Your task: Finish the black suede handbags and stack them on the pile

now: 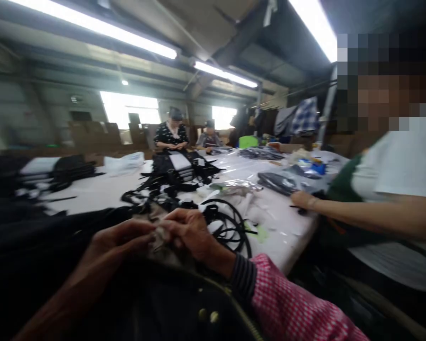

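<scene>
My left hand (122, 237) and my right hand (188, 232) meet in front of me, fingers pinched together on a small greyish piece of fabric (159, 237); motion blur hides its details. A dark garment (152, 303) with two brass snaps lies under my hands, over my lap. My right wrist wears a striped cuff and a pink checked sleeve (291, 303). Black straps (227, 222) coil on the table just beyond my right hand.
A white-covered table (102, 189) carries black strap piles, stacked dark goods (49, 175) and plastic bags (241, 187). A person in white at right rests a hand (303, 200) on the table. Two people sit at the far end (172, 132).
</scene>
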{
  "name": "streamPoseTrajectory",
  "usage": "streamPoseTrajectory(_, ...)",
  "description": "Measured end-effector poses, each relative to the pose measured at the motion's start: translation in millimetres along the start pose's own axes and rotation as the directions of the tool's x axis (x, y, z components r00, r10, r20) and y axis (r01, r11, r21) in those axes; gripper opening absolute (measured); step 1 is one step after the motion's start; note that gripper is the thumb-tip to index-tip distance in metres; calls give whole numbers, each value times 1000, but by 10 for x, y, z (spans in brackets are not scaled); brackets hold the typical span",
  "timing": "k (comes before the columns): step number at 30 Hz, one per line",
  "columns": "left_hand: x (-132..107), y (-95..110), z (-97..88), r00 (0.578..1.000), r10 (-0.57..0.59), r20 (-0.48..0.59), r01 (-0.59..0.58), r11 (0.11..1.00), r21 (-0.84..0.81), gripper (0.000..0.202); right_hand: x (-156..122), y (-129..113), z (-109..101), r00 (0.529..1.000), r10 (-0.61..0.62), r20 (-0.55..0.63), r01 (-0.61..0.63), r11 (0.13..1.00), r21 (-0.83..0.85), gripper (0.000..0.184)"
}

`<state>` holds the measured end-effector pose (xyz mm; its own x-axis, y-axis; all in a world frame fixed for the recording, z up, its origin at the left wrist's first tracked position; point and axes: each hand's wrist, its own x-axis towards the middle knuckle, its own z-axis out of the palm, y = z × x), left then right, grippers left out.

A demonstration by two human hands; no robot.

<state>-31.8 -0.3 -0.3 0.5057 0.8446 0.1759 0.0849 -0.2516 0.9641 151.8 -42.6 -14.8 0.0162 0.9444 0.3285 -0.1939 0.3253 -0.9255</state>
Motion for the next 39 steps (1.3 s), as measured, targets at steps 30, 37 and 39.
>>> streamPoseTrajectory(30,-5,-110,72,915,386,-115,-394,918,-56,11,-47,-63,29,993,116,0,-113,968,-224,23)
streamPoseTrajectory(37,-32,-102,106,906,400,-136,-397,916,49,8,-73,-49,16,992,124,-22,-123,926,-356,28)
streamPoseTrajectory(39,-43,-96,125,906,396,-150,-389,918,75,8,-84,-59,17,991,132,-26,-131,901,-413,30)
